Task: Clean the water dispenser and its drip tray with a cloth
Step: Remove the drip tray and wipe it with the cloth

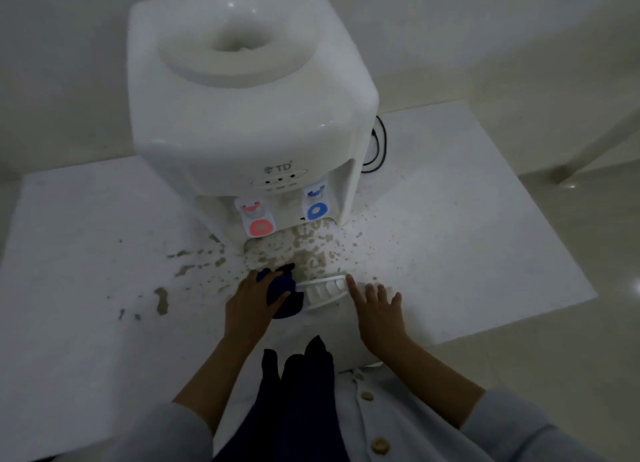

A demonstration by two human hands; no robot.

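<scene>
A white tabletop water dispenser [249, 115] stands on a white table [485, 254], with a red tap on its left and a blue tap on its right. Brown splatter [304, 250] covers the base under the taps and the table in front. The white slotted drip tray [325, 290] lies pulled out in front of the dispenser. My left hand [251, 306] presses a dark blue cloth [282, 293] against the tray's left end. My right hand [375, 309] rests open on the table, its fingertips at the tray's right end.
A black power cord [379, 146] loops behind the dispenser's right side. Larger brown blotches [161, 299] lie on the table's left part. A dark scarf end [301, 375] hangs from my chest over the near table edge. A pale furniture leg [568, 174] stands on the floor at right.
</scene>
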